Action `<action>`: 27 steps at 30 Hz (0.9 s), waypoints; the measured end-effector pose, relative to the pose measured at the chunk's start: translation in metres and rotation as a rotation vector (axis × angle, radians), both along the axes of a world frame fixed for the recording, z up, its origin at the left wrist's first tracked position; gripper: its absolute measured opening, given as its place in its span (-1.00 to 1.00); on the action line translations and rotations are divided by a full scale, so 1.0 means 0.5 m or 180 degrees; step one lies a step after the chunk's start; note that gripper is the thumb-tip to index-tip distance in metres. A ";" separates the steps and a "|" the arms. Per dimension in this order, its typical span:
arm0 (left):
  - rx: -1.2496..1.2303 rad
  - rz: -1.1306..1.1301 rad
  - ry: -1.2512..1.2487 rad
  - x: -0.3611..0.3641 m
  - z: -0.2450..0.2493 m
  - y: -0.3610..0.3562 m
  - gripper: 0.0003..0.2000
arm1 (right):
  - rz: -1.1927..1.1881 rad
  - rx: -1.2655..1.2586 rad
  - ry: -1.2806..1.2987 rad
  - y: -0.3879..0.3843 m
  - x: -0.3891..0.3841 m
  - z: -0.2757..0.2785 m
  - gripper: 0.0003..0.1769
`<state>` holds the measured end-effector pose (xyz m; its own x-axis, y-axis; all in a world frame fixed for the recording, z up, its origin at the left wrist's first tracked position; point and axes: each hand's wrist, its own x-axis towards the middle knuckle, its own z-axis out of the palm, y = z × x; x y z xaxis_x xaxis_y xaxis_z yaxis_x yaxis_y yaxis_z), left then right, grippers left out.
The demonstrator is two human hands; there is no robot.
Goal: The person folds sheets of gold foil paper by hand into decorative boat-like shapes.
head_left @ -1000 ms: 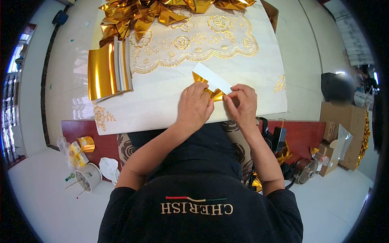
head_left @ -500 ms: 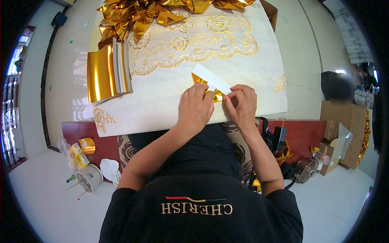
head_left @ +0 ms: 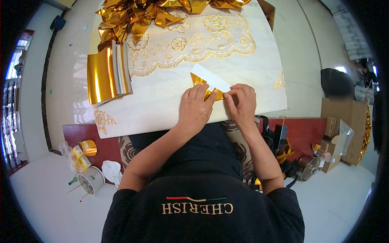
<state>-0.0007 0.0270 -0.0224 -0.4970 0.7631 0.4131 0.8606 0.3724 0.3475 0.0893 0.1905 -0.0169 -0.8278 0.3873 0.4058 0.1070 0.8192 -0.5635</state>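
A piece of gold foil paper with a white underside lies slanted on the cloth-covered table, its lower edge folded over so gold shows along it. My left hand presses its fingertips on the folded gold edge, thumb and fingers close together. At the paper's right end, my right hand pinches the corner between thumb and forefinger, with the other fingers curled. My fingertips hide part of the fold.
A stack of gold foil sheets lies at the table's left edge. Behind it is a heap of folded gold foil pieces. On the red bench stand a paper cup at left and a lidded pot at right. Cardboard boxes are farther right.
The gold fold between my hands lies flatter than before. My left fingers have shifted slightly along it, while my right hand stays at the corner.
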 end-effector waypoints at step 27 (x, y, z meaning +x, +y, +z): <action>-0.0184 0.0010 -0.0120 -0.002 0.012 0.000 -0.52 | 0.0364 0.0909 -0.0652 0.014 0.080 0.010 -0.52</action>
<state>-0.0018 0.0269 -0.0164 -0.5139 0.7835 0.3494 0.8460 0.3955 0.3575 0.1294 0.1975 -0.0120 -0.9345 0.1826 0.3057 0.0926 0.9536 -0.2867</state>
